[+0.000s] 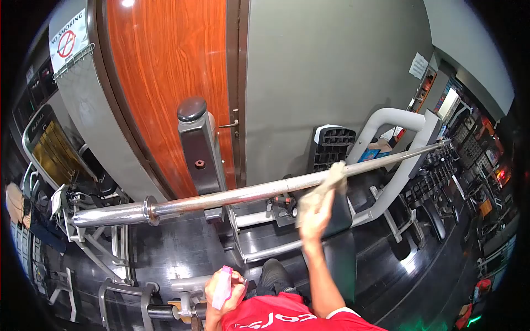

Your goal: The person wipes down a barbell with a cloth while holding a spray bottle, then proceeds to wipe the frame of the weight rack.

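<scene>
A long metal barbell bar [248,195] lies across the view on a bench rack, its thick sleeve [113,214] at the left. My right hand [316,216] is closed on a pale cloth [326,193], which touches the bar right of its middle. Low in the view, in front of my red shirt, my left hand [227,289] is wrapped round a bottle [222,288] with a pink top.
An upright rack post [200,149] stands before a wooden door [171,71]. A grey tubular frame [400,165] holds up the bar's right side. Dumbbells [433,182] line the right, and a black bench pad [335,265] lies below the bar. At the far left is a person's arm [17,204].
</scene>
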{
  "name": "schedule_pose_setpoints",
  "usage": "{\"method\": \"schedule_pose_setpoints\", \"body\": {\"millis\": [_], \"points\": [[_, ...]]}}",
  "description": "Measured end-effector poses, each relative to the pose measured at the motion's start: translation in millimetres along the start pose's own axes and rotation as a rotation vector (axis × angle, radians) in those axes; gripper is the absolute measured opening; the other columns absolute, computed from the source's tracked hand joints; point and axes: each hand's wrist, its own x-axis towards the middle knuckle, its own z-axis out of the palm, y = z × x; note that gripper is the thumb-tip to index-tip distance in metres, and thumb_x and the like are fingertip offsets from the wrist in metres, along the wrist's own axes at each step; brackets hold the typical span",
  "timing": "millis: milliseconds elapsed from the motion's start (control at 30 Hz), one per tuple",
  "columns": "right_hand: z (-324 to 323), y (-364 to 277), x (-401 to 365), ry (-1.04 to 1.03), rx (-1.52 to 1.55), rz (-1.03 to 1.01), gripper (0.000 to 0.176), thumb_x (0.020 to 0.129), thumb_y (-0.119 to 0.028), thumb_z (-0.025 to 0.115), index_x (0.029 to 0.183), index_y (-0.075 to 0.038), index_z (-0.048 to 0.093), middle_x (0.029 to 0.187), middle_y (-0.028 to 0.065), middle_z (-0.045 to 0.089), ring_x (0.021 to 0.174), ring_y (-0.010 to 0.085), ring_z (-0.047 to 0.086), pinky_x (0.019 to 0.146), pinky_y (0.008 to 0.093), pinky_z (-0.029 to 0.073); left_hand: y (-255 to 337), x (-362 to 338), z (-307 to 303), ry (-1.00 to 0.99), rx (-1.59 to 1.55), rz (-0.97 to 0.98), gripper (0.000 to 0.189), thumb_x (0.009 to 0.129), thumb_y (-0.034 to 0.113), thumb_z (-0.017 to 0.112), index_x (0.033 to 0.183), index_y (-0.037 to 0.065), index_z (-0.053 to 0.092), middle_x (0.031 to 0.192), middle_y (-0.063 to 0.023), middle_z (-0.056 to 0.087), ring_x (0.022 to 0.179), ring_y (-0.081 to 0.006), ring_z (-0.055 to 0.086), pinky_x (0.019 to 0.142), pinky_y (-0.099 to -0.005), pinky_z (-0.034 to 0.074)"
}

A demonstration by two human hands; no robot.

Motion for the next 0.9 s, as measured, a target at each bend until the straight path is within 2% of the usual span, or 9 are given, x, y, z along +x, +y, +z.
{"method": "schedule_pose_setpoints", "body": {"millis": [67, 167, 300, 367, 433, 500, 633, 767, 900], "points": [[36, 20, -42, -0.208, 0.301, 0.028, 0.053, 0.096, -0.014, 0.053, 0.142, 0.008, 0.039, 0.137, 0.0269, 0.051, 0.128, 0.0382, 0.050, 0.111, 0.0421, 0.034, -1, 0, 1, 0.003, 0.020, 0.004, 0.023, 0.076, -0.003, 0.069, 0.096, -0.002, 0.059, 0.083, -0.0114, 0.067, 0.072, -0.0191, 0.070, 0.060, -0.0286, 0.054], [41, -12, -64, -0.449, -0.033, -0.411, 0.036, 0.091, -0.012, 0.059, 0.125, -0.002, 0.057, 0.099, 0.0213, 0.066, 0.081, 0.0359, 0.069, 0.071, 0.0384, 0.055, 1, 1, 2, -0.006, 0.004, -0.005, 0.024, 0.076, -0.003, 0.069, 0.097, -0.002, 0.059, 0.083, -0.0113, 0.067, 0.072, -0.0198, 0.070, 0.062, -0.0296, 0.055], [28, -1, -50, -0.459, 0.178, 0.451, 0.024, 0.097, -0.017, 0.050, 0.111, 0.000, 0.058, 0.097, 0.0118, 0.066, 0.090, 0.0216, 0.066, 0.080, 0.0327, 0.051, -1, -3, 1, -0.016, 0.008, -0.010, 0.026, 0.076, -0.004, 0.069, 0.099, -0.002, 0.057, 0.083, -0.0110, 0.067, 0.073, -0.0200, 0.070, 0.065, -0.0306, 0.056], [26, 14, -25, -0.313, 1.047, 0.744, 0.036, 0.100, -0.030, 0.044, 0.122, -0.004, 0.054, 0.107, 0.0126, 0.064, 0.100, 0.0246, 0.064, 0.090, 0.0356, 0.052, -4, -2, 1, -0.008, 0.002, -0.012, 0.026, 0.077, -0.005, 0.068, 0.100, -0.002, 0.057, 0.083, -0.0109, 0.067, 0.073, -0.0201, 0.070, 0.065, -0.0307, 0.056], [5, -4, 5, -0.143, 1.335, 1.049, 0.043, 0.105, -0.035, 0.033, 0.128, -0.004, 0.051, 0.121, 0.0144, 0.060, 0.111, 0.0266, 0.060, 0.095, 0.0397, 0.052, -4, -4, 2, 0.004, -0.021, -0.026, 0.025, 0.078, -0.004, 0.068, 0.100, -0.002, 0.057, 0.083, -0.0111, 0.066, 0.073, -0.0204, 0.070, 0.065, -0.0307, 0.056], [5, 3, 25, -0.225, 1.357, 0.806, 0.044, 0.105, -0.039, 0.035, 0.131, -0.008, 0.052, 0.130, 0.0090, 0.058, 0.119, 0.0249, 0.056, 0.105, 0.0423, 0.045, 3, -3, 1, 0.005, -0.007, -0.034, 0.024, 0.078, -0.004, 0.068, 0.099, -0.001, 0.057, 0.083, -0.0112, 0.066, 0.072, -0.0203, 0.070, 0.065, -0.0307, 0.056], [10, -18, 7, -0.005, 1.368, 1.066, 0.036, 0.103, -0.036, 0.045, 0.129, -0.012, 0.054, 0.128, 0.0034, 0.060, 0.118, 0.0197, 0.056, 0.101, 0.0396, 0.046, -6, -1, 0, 0.001, 0.033, -0.047, 0.022, 0.078, -0.002, 0.069, 0.097, -0.001, 0.058, 0.082, -0.0109, 0.067, 0.071, -0.0192, 0.069, 0.063, -0.0295, 0.055], [12, -27, -51, -0.528, 1.149, 0.919, 0.029, 0.100, -0.019, 0.054, 0.126, -0.007, 0.054, 0.115, 0.0035, 0.065, 0.105, 0.0142, 0.063, 0.095, 0.0327, 0.049, -9, 3, 6, -0.015, 0.096, -0.086, 0.023, 0.077, -0.002, 0.069, 0.097, -0.001, 0.058, 0.081, -0.0098, 0.067, 0.068, -0.0180, 0.069, 0.060, -0.0285, 0.054], [1, -28, -45, -0.584, 0.991, 0.933, 0.028, 0.101, -0.021, 0.053, 0.123, -0.005, 0.057, 0.111, 0.0056, 0.066, 0.102, 0.0156, 0.065, 0.090, 0.0318, 0.051, -17, 7, 9, -0.054, 0.138, 0.014, 0.023, 0.077, 0.001, 0.070, 0.098, -0.001, 0.059, 0.081, -0.0091, 0.067, 0.066, -0.0180, 0.067, 0.060, -0.0291, 0.054]]}}
